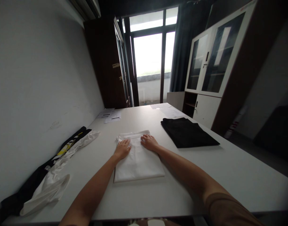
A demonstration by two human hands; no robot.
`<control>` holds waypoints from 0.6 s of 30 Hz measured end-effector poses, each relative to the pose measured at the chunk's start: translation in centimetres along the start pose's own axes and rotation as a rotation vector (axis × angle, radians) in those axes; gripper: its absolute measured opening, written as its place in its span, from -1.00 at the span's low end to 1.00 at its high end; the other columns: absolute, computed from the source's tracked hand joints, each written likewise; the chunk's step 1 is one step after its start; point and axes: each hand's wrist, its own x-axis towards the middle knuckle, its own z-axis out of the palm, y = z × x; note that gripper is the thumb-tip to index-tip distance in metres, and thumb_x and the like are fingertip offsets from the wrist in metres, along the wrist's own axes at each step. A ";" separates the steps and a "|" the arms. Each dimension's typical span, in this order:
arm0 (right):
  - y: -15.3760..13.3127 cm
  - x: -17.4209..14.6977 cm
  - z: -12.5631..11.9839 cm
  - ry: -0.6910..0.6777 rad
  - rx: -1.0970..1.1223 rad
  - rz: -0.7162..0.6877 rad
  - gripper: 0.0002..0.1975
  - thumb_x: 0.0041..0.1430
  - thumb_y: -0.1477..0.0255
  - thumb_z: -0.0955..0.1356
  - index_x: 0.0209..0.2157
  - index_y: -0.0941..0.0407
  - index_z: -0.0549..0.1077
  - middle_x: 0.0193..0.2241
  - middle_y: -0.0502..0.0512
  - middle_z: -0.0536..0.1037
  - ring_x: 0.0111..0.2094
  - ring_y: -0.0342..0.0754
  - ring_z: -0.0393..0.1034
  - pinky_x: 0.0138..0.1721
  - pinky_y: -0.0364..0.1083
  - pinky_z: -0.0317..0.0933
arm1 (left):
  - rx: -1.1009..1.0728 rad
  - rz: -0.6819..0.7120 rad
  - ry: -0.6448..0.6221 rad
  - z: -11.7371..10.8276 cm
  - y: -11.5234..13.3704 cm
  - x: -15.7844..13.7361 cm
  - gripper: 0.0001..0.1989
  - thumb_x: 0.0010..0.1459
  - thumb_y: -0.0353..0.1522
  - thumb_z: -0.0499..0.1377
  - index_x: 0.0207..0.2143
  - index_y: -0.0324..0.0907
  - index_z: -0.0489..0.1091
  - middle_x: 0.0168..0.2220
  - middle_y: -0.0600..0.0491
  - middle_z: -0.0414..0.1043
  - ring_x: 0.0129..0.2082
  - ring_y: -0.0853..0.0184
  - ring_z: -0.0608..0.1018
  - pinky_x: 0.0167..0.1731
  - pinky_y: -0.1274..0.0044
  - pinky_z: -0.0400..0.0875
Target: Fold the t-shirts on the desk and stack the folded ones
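A white cloth (140,166), folded into a flat rectangle, lies in front of me on the white table (181,194). My left hand (123,148) rests flat on its left side, fingers stretched toward the far edge. On the far right part of the same cloth lies my right hand (149,142), its fingers laid out over the fabric. Neither hand grips anything. To the right of my right arm is a folded black cloth (188,133), apart from the white one.
Along the wall at left lie a crumpled white garment (50,185) and a black garment (28,185) with yellow marks. Papers sit at the table's far left (112,116) and far right (171,111). A white cabinet (207,108) stands beyond the right edge.
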 end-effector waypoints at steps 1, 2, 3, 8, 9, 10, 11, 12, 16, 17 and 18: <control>0.0 0.0 0.1 0.001 0.001 0.000 -0.53 0.39 0.11 0.26 0.23 -0.05 0.45 0.32 0.11 0.35 0.35 0.13 0.17 0.33 0.09 -0.03 | -0.002 0.003 0.003 0.1 -0.1 0.0 -0.46 0.43 -0.21 -0.01 0.39 -0.14 0.18 0.43 -0.14 0.14 0.41 0.07 0.20 0.37 0.07 0.02; 0.1 0.0 0.1 0.003 0.001 -0.001 -0.52 0.39 0.11 0.25 0.23 -0.05 0.45 0.33 0.11 0.35 0.35 0.14 0.17 0.33 0.08 -0.03 | -0.003 0.005 0.007 0.1 -0.1 0.0 -0.46 0.43 -0.21 -0.01 0.39 -0.14 0.18 0.43 -0.14 0.15 0.41 0.07 0.20 0.37 0.07 0.02; 0.1 0.1 0.2 0.005 0.001 -0.003 -0.52 0.39 0.11 0.25 0.23 -0.04 0.44 0.33 0.12 0.35 0.35 0.14 0.16 0.33 0.08 -0.03 | -0.003 0.008 0.011 0.2 -0.2 0.1 -0.46 0.43 -0.21 -0.01 0.39 -0.14 0.18 0.42 -0.14 0.15 0.41 0.07 0.21 0.37 0.07 0.03; 0.1 0.1 0.2 -0.003 -0.001 -0.004 -0.53 0.38 0.13 0.27 0.23 -0.04 0.45 0.33 0.12 0.34 0.34 0.13 0.17 0.33 0.08 -0.03 | 0.001 0.013 0.024 0.3 -0.2 0.1 -0.47 0.43 -0.22 0.01 0.38 -0.14 0.20 0.42 -0.14 0.16 0.40 0.08 0.22 0.37 0.07 0.04; 0.1 0.1 0.2 -0.004 -0.001 -0.002 -0.53 0.38 0.13 0.27 0.22 -0.04 0.45 0.33 0.11 0.34 0.34 0.13 0.17 0.33 0.08 -0.03 | 0.003 0.013 0.022 0.3 -0.1 0.1 -0.47 0.42 -0.22 0.01 0.38 -0.14 0.20 0.42 -0.14 0.16 0.40 0.08 0.22 0.37 0.08 0.04; 0.1 0.1 0.2 -0.003 -0.001 0.000 -0.54 0.38 0.14 0.28 0.23 -0.05 0.45 0.33 0.11 0.34 0.34 0.13 0.17 0.33 0.08 -0.04 | 0.004 0.011 0.019 0.2 -0.1 0.0 -0.47 0.42 -0.22 0.01 0.38 -0.15 0.20 0.42 -0.14 0.15 0.41 0.08 0.21 0.37 0.09 0.04; 0.1 0.1 0.2 -0.002 0.000 0.002 -0.54 0.38 0.14 0.28 0.23 -0.05 0.45 0.33 0.11 0.34 0.34 0.13 0.17 0.33 0.08 -0.04 | 0.005 0.009 0.017 0.2 0.0 0.0 -0.46 0.42 -0.22 0.02 0.38 -0.16 0.20 0.43 -0.14 0.15 0.41 0.08 0.21 0.38 0.10 0.03; 0.1 0.1 0.2 -0.001 0.001 0.003 -0.53 0.38 0.14 0.28 0.23 -0.05 0.45 0.33 0.11 0.34 0.34 0.13 0.17 0.33 0.08 -0.04 | 0.004 0.006 0.015 0.2 0.0 0.0 -0.46 0.42 -0.22 0.01 0.38 -0.17 0.19 0.43 -0.14 0.14 0.41 0.08 0.20 0.38 0.10 0.03; 0.2 0.1 0.3 0.001 0.008 -0.001 -0.53 0.38 0.13 0.27 0.23 -0.05 0.45 0.33 0.12 0.35 0.34 0.14 0.17 0.34 0.10 -0.05 | -0.003 -0.003 0.009 0.0 0.2 -0.1 -0.45 0.43 -0.22 0.01 0.39 -0.19 0.19 0.43 -0.13 0.13 0.42 0.08 0.19 0.39 0.12 0.01; 0.2 0.1 0.3 0.002 0.010 -0.003 -0.53 0.38 0.12 0.27 0.22 -0.05 0.45 0.33 0.12 0.35 0.34 0.14 0.17 0.34 0.10 -0.05 | -0.004 -0.004 0.007 -0.1 0.2 -0.1 -0.45 0.43 -0.22 0.01 0.39 -0.18 0.19 0.43 -0.13 0.13 0.42 0.08 0.19 0.39 0.12 0.01; 0.2 0.1 0.3 0.003 0.011 -0.004 -0.53 0.38 0.12 0.27 0.22 -0.05 0.45 0.33 0.12 0.35 0.34 0.14 0.16 0.34 0.10 -0.05 | -0.004 -0.004 0.004 -0.1 0.2 -0.1 -0.46 0.43 -0.23 0.01 0.39 -0.18 0.19 0.43 -0.13 0.13 0.42 0.08 0.19 0.39 0.12 0.01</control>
